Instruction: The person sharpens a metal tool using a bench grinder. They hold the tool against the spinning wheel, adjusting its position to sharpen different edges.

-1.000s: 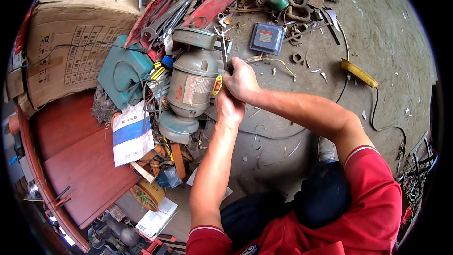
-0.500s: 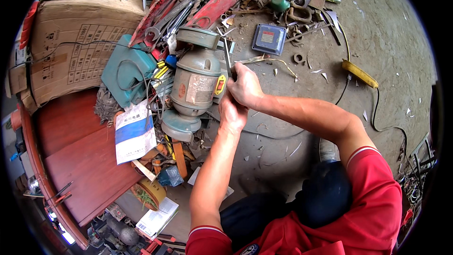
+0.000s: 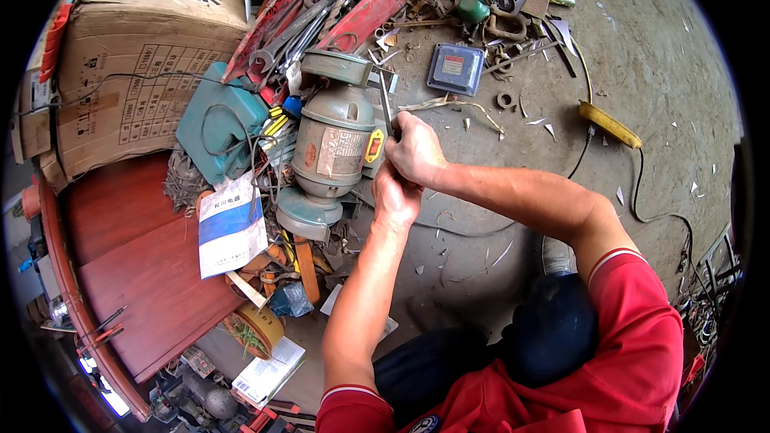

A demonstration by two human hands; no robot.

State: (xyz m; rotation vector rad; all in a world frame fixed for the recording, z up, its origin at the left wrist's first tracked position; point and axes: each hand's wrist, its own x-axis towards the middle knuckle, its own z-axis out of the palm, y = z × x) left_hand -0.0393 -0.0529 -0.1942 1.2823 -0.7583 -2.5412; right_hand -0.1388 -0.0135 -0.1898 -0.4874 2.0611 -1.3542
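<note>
A green-grey bench grinder [image 3: 333,144] stands on the floor left of my hands, with a red switch in a yellow surround on its near side. My right hand [image 3: 419,150] is closed round a narrow, dark metal bar [image 3: 386,100]. Just below it, my left hand [image 3: 395,196] is also closed on the lower part of the bar, most of which the fingers hide. The bar's upper end points up beside the grinder's far wheel housing [image 3: 337,66]; whether it touches the wheel I cannot tell.
Left of the grinder are a teal case [image 3: 215,124], a cardboard box [image 3: 148,72] and a blue-white booklet [image 3: 233,228]. Wrenches and red metal trays [image 3: 369,16] lie beyond it. A blue-grey square box [image 3: 455,70] and a yellow power strip [image 3: 609,124] with its cable rest on the floor.
The grinder and the things around it sit very slightly further right in the picture. Both hands keep the same grip on the bar, at almost the same spot.
</note>
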